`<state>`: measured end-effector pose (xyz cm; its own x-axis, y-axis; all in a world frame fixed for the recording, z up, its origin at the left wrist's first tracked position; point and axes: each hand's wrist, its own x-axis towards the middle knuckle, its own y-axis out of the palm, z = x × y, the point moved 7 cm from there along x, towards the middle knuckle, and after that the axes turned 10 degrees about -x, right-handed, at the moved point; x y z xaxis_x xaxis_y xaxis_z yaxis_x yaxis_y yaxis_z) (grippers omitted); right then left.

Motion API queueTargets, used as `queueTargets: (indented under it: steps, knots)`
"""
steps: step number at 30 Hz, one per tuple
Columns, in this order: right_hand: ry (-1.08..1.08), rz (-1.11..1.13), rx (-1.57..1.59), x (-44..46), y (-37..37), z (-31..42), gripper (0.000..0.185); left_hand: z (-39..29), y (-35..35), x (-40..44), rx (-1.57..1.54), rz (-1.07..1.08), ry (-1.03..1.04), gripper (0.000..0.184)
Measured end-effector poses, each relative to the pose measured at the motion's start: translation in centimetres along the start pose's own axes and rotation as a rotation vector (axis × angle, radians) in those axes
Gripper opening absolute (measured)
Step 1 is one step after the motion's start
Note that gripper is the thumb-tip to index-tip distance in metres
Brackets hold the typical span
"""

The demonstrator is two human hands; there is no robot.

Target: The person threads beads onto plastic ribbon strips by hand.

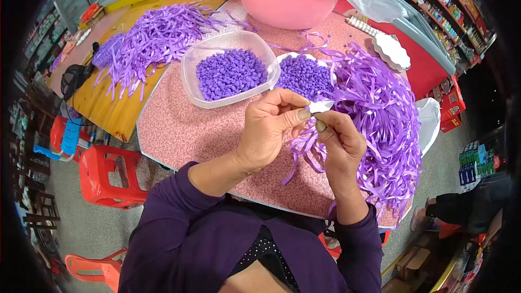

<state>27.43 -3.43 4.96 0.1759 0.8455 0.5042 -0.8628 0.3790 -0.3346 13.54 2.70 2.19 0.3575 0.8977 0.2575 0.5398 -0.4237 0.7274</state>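
Note:
My left hand (271,127) and my right hand (343,144) meet fingertip to fingertip above the table. Thumb and forefinger are pinched together on each; the small thing between them is too fine to make out. Just behind the fingers lies a heap of small purple beads (305,74) on something white. A clear plastic tub (190,68) to the left holds more purple beads (230,75). Beside my right hand a big tangle of purple ribbons (380,130) spreads over the table's right side, with loose strands running under my hands.
On the pink speckled table (173,130), a pink basin (287,8) with red plastic stands at the back. A white scalloped dish (391,51) sits back right. Another purple ribbon pile (157,38) covers part of the wooden table (103,106). A red stool (108,176) stands left.

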Motion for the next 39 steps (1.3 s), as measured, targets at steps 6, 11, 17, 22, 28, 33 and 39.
queueTargets:
  steps: [6, 11, 17, 22, 28, 33, 39]
  knots:
    - [-0.038, -0.018, -0.007, 0.1, 0.0, 0.4, 0.011, -0.1, 0.4, -0.2, 0.022, 0.019, -0.021, 0.017]
    - [-0.006, -0.004, 0.022, 0.2, -0.1, 0.1, 0.011, 0.0, 0.5, -0.2, 0.065, 0.069, -0.026, 0.017]
    - [-0.098, -0.049, -0.158, 0.1, -0.5, 1.3, 0.013, 0.6, 0.4, -0.3, 0.09, 0.08, -0.078, 0.018]
    - [-0.184, -0.041, -0.266, 0.0, -0.8, 2.5, 0.014, 0.6, 0.4, -0.3, 0.098, 0.079, -0.053, 0.018]
    - [-0.134, -0.092, -0.278, -0.1, -0.8, 1.8, 0.013, 1.5, 0.2, -0.5, 0.056, 0.056, -0.076, 0.018]
    - [-0.243, -0.104, -0.381, -0.3, -0.7, 2.2, 0.019, 0.8, -0.2, -0.5, 0.079, -0.016, -0.017, 0.014]
    - [0.029, 0.079, 0.073, 0.4, -0.8, -0.1, 0.015, -0.4, 0.6, -0.4, 0.224, 0.07, 0.086, 0.013]
